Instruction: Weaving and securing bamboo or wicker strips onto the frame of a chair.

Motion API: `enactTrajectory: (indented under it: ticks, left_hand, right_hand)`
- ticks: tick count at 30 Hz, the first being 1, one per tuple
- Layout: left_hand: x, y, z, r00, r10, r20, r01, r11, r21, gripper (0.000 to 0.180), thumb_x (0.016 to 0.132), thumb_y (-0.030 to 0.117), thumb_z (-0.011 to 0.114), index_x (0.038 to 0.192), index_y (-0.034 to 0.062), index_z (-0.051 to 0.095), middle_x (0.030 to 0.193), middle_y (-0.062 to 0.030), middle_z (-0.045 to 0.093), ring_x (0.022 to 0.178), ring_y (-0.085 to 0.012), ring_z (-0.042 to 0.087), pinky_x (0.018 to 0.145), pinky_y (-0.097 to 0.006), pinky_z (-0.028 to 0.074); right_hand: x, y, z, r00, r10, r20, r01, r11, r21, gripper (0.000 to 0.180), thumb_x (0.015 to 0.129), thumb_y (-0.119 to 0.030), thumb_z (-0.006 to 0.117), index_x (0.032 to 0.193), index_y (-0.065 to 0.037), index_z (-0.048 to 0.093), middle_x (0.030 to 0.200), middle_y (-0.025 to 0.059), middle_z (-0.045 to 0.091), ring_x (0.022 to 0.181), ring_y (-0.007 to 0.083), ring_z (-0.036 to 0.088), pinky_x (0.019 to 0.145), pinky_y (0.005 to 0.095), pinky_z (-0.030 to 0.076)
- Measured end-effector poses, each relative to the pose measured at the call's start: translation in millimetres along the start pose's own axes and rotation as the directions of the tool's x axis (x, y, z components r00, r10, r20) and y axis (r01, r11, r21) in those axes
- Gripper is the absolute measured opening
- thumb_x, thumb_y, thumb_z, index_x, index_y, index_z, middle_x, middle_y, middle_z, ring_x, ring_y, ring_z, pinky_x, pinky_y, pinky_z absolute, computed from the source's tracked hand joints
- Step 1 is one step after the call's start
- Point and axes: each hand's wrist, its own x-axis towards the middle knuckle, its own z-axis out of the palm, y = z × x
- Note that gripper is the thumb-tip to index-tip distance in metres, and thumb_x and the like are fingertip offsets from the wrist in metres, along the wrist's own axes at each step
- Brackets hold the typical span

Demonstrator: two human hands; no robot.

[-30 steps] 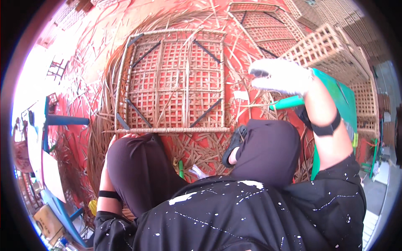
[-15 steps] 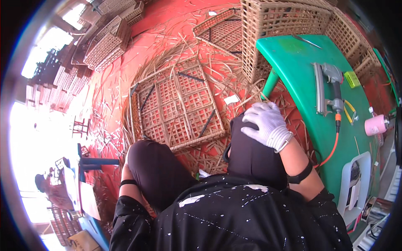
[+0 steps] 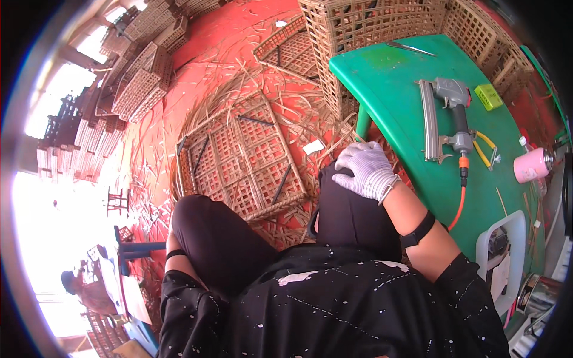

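Observation:
My right hand (image 3: 368, 171), in a white knitted glove, rests on my right knee with its fingers spread over the dark trousers and nothing in it. Of my left arm only the forearm (image 3: 177, 257) with a black band shows, beside my left knee; the hand is hidden behind the leg. On the floor beyond my knees lies a square woven cane basket panel (image 3: 239, 161) with raised edges and black strips across its corners. A green plastic table (image 3: 388, 77) stands to the right of my right hand. It bears a pneumatic stapler (image 3: 456, 113) with an orange hose.
Also on the table are yellow-handled pliers (image 3: 486, 149), a yellow-green box (image 3: 488, 96), a pointed metal tool (image 3: 412, 48) and a pink bottle (image 3: 533, 165). A tall woven basket (image 3: 388, 24) stands behind it. Cane scraps litter the red floor (image 3: 221, 36). Baskets (image 3: 140, 83) are stacked far left.
The view has turned slightly right, so the panel and table appear farther left. My right hand stays on the knee. My left forearm remains beside the left knee.

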Motion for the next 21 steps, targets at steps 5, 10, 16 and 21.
enactTrajectory:
  ticks: [5, 10, 16, 21]
  left_hand:
    - [-8, 8, -1, 1.0, 0.002, 0.001, -0.002, 1.0, -0.006, 0.045, 0.091, 0.037, 0.036, 0.121, 0.0049, 0.048, 0.121, -0.0149, 0.051, 0.114, -0.0266, 0.046, 0.097, -0.04, 0.036]
    - [-31, 8, -18, 1.0, 0.0, -0.023, -0.001, 0.999, -0.051, 0.045, 0.091, 0.037, 0.036, 0.12, 0.0048, 0.049, 0.12, -0.0148, 0.052, 0.113, -0.0267, 0.047, 0.097, -0.039, 0.036]
    - [-79, -9, -56, 0.995, -0.002, -0.101, -0.013, 0.989, -0.145, 0.044, 0.091, 0.036, 0.037, 0.12, 0.0047, 0.049, 0.119, -0.0148, 0.052, 0.112, -0.0267, 0.048, 0.097, -0.039, 0.037]
    - [-127, -34, -88, 0.979, -0.013, -0.204, -0.037, 0.971, -0.237, 0.043, 0.091, 0.035, 0.038, 0.119, 0.0047, 0.05, 0.119, -0.0148, 0.053, 0.112, -0.0268, 0.049, 0.096, -0.039, 0.037]
  right_hand:
    - [-5, -6, -8, 0.996, 0.0, -0.095, 0.003, 0.999, 0.032, 0.021, 0.072, -0.035, 0.062, 0.076, -0.015, 0.064, 0.088, 0.0007, 0.06, 0.095, 0.0194, 0.053, 0.085, 0.0394, 0.035]
    - [8, -16, -4, 0.997, 0.042, -0.069, -0.037, 0.997, 0.069, 0.024, 0.073, -0.039, 0.059, 0.073, -0.016, 0.067, 0.082, 0.0033, 0.062, 0.091, 0.0213, 0.056, 0.084, 0.0394, 0.037]
    - [39, -58, 4, 1.0, 0.013, -0.01, -0.013, 1.0, -0.01, 0.022, 0.073, -0.036, 0.061, 0.075, -0.015, 0.067, 0.079, 0.0035, 0.061, 0.088, 0.0221, 0.056, 0.083, 0.0388, 0.037]
    - [71, -94, -2, 0.979, 0.006, 0.205, 0.02, 0.992, -0.123, 0.035, 0.079, -0.042, 0.051, 0.087, -0.012, 0.067, 0.093, 0.0062, 0.062, 0.101, 0.0231, 0.052, 0.092, 0.0435, 0.033]
